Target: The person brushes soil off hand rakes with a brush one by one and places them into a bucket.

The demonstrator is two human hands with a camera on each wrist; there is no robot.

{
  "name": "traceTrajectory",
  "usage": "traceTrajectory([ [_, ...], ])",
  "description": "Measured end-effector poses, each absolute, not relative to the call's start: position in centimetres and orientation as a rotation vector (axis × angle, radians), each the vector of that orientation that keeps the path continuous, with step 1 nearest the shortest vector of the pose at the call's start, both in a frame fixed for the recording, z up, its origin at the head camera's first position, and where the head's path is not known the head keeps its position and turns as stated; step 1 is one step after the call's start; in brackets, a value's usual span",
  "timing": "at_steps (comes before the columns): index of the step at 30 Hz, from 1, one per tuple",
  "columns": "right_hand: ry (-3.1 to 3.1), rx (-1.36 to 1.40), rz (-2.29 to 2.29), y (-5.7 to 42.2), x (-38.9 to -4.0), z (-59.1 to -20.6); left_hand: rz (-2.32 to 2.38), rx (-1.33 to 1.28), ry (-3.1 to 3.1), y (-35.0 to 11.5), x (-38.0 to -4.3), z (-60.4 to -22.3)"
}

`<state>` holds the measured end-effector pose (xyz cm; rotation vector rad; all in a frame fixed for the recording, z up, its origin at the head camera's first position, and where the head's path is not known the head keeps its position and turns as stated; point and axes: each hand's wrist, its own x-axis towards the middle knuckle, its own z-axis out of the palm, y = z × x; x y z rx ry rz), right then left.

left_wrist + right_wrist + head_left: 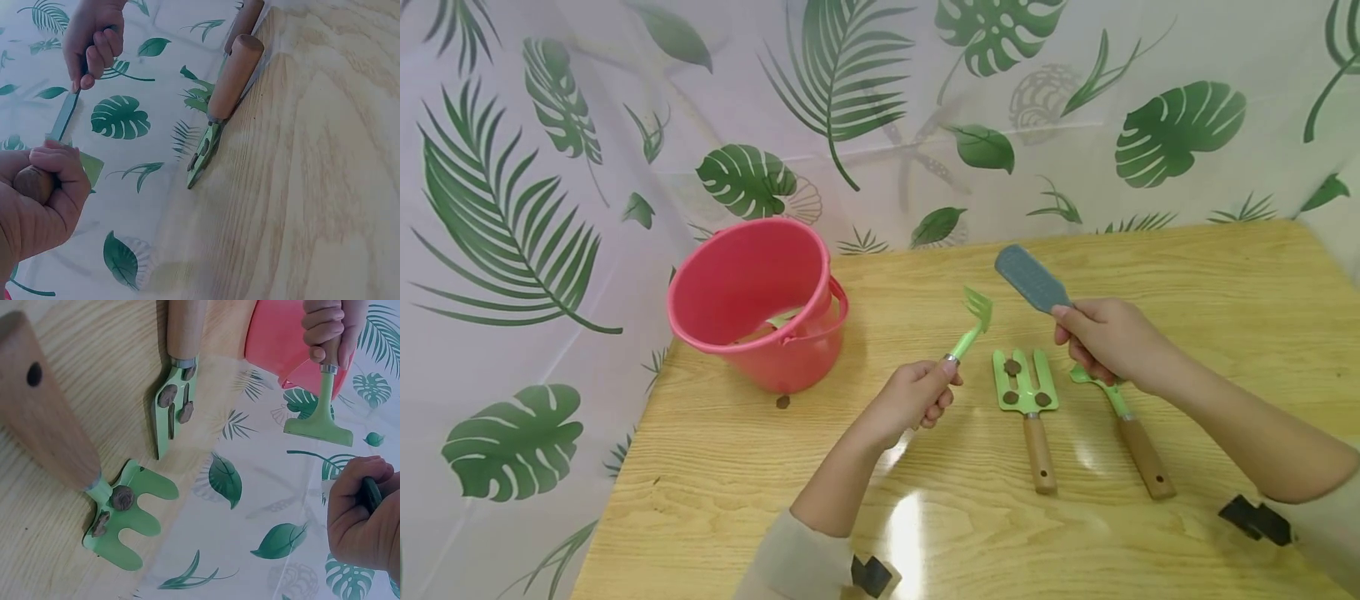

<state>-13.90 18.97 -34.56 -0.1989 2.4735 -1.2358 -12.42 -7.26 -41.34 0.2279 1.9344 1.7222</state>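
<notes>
My left hand (pixel 917 396) grips the wooden handle of a small green hand rake (pixel 979 307), its head raised above the table. In my right hand (pixel 1108 342) is a grey brush (pixel 1032 277) with a flat paddle head; the left wrist view shows a pale fringe along its edge. The brush and rake are apart. Below and between the hands lies a green hand fork (pixel 1038 450) with brown lumps (pixel 167 395) on its prongs. Beside it, another green tool (pixel 1142 458) with rounded prongs also bears brown lumps; my right hand partly hides it in the head view.
A red bucket (pixel 805 354) stands at the table's back left, something green and brown partly visible inside. Near its base lies a brown lump (pixel 783 402). Leaf-patterned cloth (pixel 880 167) rises behind the wooden table (pixel 715 500) and along its left side.
</notes>
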Motion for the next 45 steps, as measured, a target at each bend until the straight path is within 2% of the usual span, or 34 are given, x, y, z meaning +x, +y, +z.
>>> traceTrajectory([
  [6,2.482,-0.192,-1.232,18.9,-13.6,-34.4,1.886,0.112,1.624,-7.5,-12.8,-41.4],
  [11,2.421,-0.198,-1.303,18.6,-13.3,-34.3,2.064,0.017,1.044,-7.9,-13.1,-41.4],
  [21,2.194,-0.156,-1.462,18.2,-13.0,-34.3,2.029,-0.056,0.35,-8.5,-13.7,-42.0],
  [29,1.906,-0.095,-1.581,17.8,-13.0,-34.0,1.976,-0.109,0.177,-8.6,-14.0,-42.4],
  [45,1.723,-0.126,-1.506,15.4,-12.7,-34.3,1.93,-0.137,0.153,-8.1,-14.3,-42.2],
])
